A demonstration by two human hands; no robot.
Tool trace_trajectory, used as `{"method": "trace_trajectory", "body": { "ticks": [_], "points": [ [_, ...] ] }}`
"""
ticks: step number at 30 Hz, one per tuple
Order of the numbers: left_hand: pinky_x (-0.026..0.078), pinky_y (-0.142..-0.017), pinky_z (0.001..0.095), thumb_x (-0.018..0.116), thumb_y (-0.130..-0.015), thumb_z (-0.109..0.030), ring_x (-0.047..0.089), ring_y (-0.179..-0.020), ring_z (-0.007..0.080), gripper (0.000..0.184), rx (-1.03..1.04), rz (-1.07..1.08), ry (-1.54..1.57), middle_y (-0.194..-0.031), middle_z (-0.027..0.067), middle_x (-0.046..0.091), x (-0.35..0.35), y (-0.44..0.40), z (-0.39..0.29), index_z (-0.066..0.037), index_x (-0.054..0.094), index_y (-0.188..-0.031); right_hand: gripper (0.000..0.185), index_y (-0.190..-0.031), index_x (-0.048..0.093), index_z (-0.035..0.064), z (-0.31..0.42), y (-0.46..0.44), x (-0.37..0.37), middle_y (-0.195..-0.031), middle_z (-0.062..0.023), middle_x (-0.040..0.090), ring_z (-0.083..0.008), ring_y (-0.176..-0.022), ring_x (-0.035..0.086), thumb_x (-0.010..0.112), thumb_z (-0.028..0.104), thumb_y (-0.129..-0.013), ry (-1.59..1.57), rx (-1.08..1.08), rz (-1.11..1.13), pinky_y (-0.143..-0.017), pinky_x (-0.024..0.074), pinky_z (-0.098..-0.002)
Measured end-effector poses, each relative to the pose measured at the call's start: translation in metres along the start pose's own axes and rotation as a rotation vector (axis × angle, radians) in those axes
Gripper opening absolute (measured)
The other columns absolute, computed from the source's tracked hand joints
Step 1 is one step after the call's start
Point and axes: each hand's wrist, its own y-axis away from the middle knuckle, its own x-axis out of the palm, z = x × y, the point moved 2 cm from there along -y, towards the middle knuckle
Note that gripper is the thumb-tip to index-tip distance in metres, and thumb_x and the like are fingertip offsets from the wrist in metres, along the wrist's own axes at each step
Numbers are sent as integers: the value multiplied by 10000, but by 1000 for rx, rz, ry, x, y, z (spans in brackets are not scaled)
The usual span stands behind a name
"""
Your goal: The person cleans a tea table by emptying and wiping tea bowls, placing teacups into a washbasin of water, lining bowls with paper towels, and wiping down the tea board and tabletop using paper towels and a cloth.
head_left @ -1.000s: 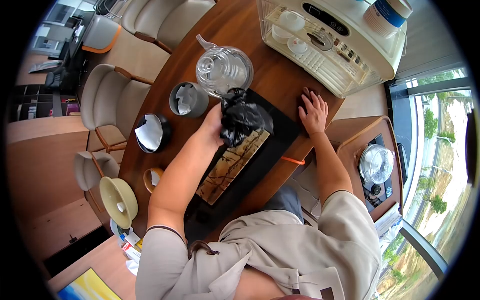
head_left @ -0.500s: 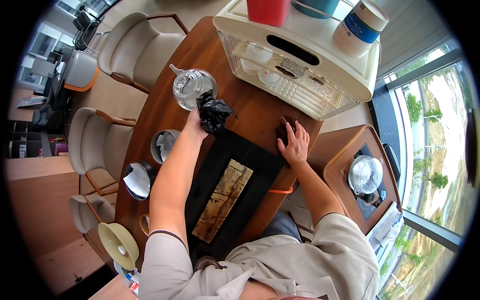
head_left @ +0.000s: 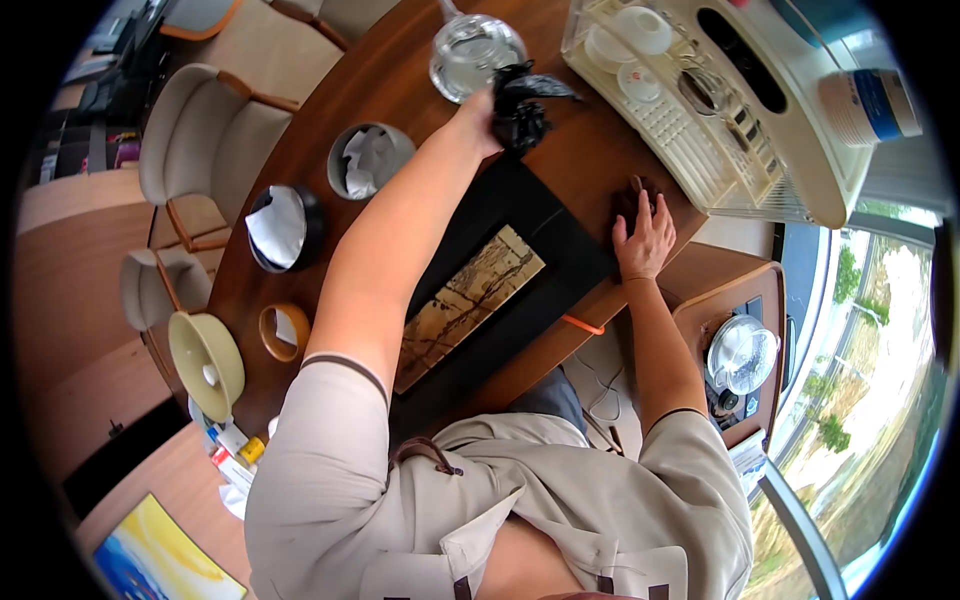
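Note:
My left hand [head_left: 483, 125] is closed around a crumpled black plastic bag [head_left: 522, 108], its fingers partly hidden by the bag. Just beyond it stands a clear glass teapot [head_left: 474, 55] with its spout pointing away. On the table's right side my right hand [head_left: 648, 240] lies with fingers apart, at a small dark brown object [head_left: 630, 197] that it partly covers; its kind is unclear. Between my arms lies a black tray [head_left: 545, 225] with a patterned stone-like panel [head_left: 475, 300] set in it.
A cream cabinet [head_left: 690, 150] with cups inside stands at the far right. Along the left edge are a grey bowl [head_left: 398, 172] with paper, a black bowl [head_left: 313, 228], a wooden cup [head_left: 268, 340] and a yellowish bowl [head_left: 225, 375]. A glass pot [head_left: 742, 352] sits on the side stand.
The view has turned, so the table and cabinet appear shifted. My left hand still grips the black bag near the teapot; my right hand stays at the dark object.

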Motion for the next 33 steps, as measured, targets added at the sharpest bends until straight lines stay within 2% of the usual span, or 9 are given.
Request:
{"method": "trace_trajectory", "body": {
  "ticks": [7,11,15,18,20,23,25,28,33],
  "points": [
    [549,-780,456,471,-987,-311,661,-848,273,297,107,26,122,-920,117,680,3,15,2,-58,620,-1033,534,-1327,573,161,-9,6,16,-1369,-173,513,-345,-1191,520,633,252,-805,38,-79,-18,-1002,392,-472],
    [530,-874,437,490,-977,-289,654,-954,247,306,383,-184,91,-1060,123,668,-4,169,13,-54,615,-1127,416,-1242,643,123,-9,-5,19,-1280,-197,586,-368,-1131,556,591,156,-831,-131,-187,73,-987,422,-456],
    [505,-948,375,468,-938,-138,600,-1107,237,460,544,-99,67,-1226,140,590,-85,359,71,-75,471,-1394,329,-1169,668,81,46,-24,11,-1228,-182,618,-375,-1090,580,542,105,-866,-368,-351,308,-978,439,-443],
    [477,-985,356,385,-900,-2,578,-1135,226,487,596,-636,33,-1223,136,594,-146,496,152,-64,481,-1373,286,-1140,657,54,60,-18,9,-1161,-177,637,-366,-1091,576,516,128,-902,-317,-365,366,-968,440,-442],
    [484,-978,364,351,-909,3,583,-1131,239,470,632,-919,145,-1218,152,593,-179,579,221,-52,491,-1354,302,-1172,630,47,55,-3,-1,-1141,-165,630,-350,-1096,567,517,162,-916,-96,-161,392,-963,432,-454],
    [526,-915,372,336,-938,-17,629,-1048,259,402,697,-1309,255,-1179,160,610,-218,673,334,-54,534,-1286,325,-1209,618,71,68,25,-29,-1208,-146,596,-337,-1117,550,529,178,-915,44,-163,237,-964,422,-460],
    [548,-861,373,360,-946,-36,654,-981,260,336,674,-1363,415,-1122,145,638,-213,702,392,-56,572,-1206,314,-1182,649,130,81,34,-38,-1233,-121,581,-371,-1043,564,549,137,-884,135,-174,168,-895,465,-468],
    [551,-836,373,397,-942,-47,657,-956,248,284,749,-1440,642,-1071,124,654,-205,698,445,-62,593,-1146,355,-1205,646,133,89,36,-48,-1247,-144,564,-327,-1111,545,529,109,-871,160,-197,225,-982,405,-450],
    [545,-816,347,393,-933,-25,652,-917,225,305,825,-1329,727,-1038,122,653,-188,666,477,-59,600,-1155,370,-1151,658,49,159,24,-110,-1110,-164,640,-330,-1044,597,515,-8,-814,-274,-370,298,-949,458,-412]
  ]
}}
